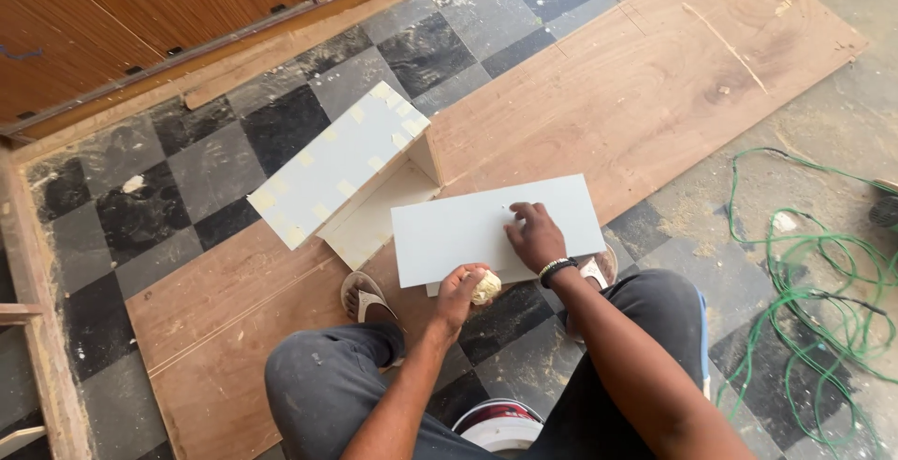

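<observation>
A pale grey rectangular board [468, 226] lies on a long sheet of brown plywood [655, 86] on the floor. My right hand [533, 233] rests flat on the board's right part, fingers spread, a dark band on the wrist. At the board's near edge, my left hand [461, 290] is closed around a small yellowish lump [486, 286]. Behind the board stands a pale grey box-like piece [341, 165] with yellowish patches on its top face.
The floor is black and grey checkered tile. A wooden door and frame [140, 20] run along the top left. Tangled green cable [823, 273] lies at the right. A white and red round container [500, 427] sits between my knees. My feet wear sandals.
</observation>
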